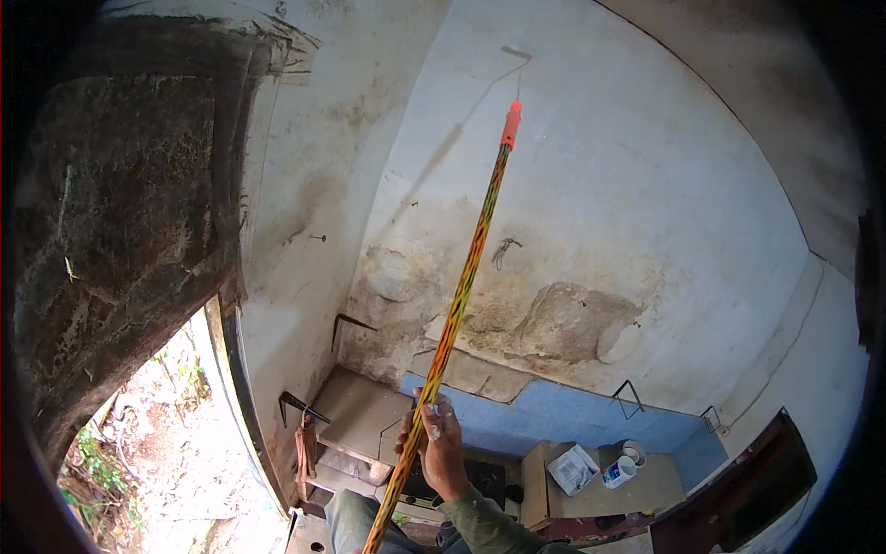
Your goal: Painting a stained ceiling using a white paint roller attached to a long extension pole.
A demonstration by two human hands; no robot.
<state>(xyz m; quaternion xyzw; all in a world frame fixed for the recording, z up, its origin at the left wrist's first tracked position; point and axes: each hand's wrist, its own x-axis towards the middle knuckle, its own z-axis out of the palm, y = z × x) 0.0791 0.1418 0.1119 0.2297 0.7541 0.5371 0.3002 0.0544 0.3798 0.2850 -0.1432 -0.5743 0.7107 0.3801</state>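
My right hand [439, 445] is wrapped round a long pole [459, 305] patterned in yellow, orange and dark green. Pale paint-like spots mark its fingers, and a dark green sleeve [489, 524] covers the forearm. An orange handle [511, 126] caps the pole's far end. From it a thin wire frame [519, 90] runs up to a small paint roller [517, 53] at the pale upper wall [637, 157], where a shadow of the tool slants down to the left. Whether the roller touches the wall, I cannot tell. My left hand is out of the picture.
Stained, peeling plaster [581, 323] lies above a blue wall band [572, 411]. Below are a counter [637, 489] with white containers [619, 472] and a plastic bag [573, 469], and a dark stove [475, 480]. Metal brackets [629, 399] jut out. A bright doorway [185, 434] opens at left.
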